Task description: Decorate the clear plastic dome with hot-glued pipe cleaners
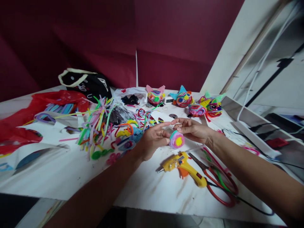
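Between my hands is a small round coil of fuzzy pipe cleaners [177,141], yellow at the centre with pink, lilac and teal rings around it. My left hand [155,137] pinches its left side. The fingers of my right hand [193,129] are closed at its upper edge, and some fingertips are hidden behind it. Just below lies a yellow hot glue gun [182,163], nozzle pointing left. Orange-handled scissors [219,185] rest to its right, partly over green and pink pipe cleaners.
Colourful cat-like heads [155,95] line the back of the table. Loose pipe cleaners [102,126] pile up on the left beside a red plastic bag [59,95]. A black pouch [87,85] stands behind. Cables and a white power strip [257,139] lie right.
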Demonstrator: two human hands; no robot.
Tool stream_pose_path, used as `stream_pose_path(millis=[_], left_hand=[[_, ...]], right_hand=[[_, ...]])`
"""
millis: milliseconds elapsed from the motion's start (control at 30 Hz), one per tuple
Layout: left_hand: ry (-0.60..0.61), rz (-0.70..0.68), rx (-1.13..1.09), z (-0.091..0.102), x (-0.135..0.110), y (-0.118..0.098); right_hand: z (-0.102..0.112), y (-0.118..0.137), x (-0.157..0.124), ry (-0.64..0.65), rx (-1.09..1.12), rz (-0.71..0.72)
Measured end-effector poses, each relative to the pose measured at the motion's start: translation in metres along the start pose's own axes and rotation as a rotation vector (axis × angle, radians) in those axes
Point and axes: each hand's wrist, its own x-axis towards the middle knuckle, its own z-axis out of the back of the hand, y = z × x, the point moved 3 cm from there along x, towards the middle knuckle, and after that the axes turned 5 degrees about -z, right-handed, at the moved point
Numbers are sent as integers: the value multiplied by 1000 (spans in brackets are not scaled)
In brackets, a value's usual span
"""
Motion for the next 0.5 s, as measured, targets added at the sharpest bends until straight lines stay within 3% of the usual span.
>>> stream_pose_path(millis=[167, 367, 433, 500], left_hand=[[-42, 35, -1, 1, 1, -2], [-169, 24, -58, 7, 4, -6], [-193, 10, -85, 11, 6, -4], [-202, -16, -103, 14, 8, -2]], right_hand=[[2, 8, -3, -134, -184, 88], [10, 28, -45, -560, -499, 310], [5, 22, -65, -580, -608, 316], [-7, 6, -81, -447, -886, 208]])
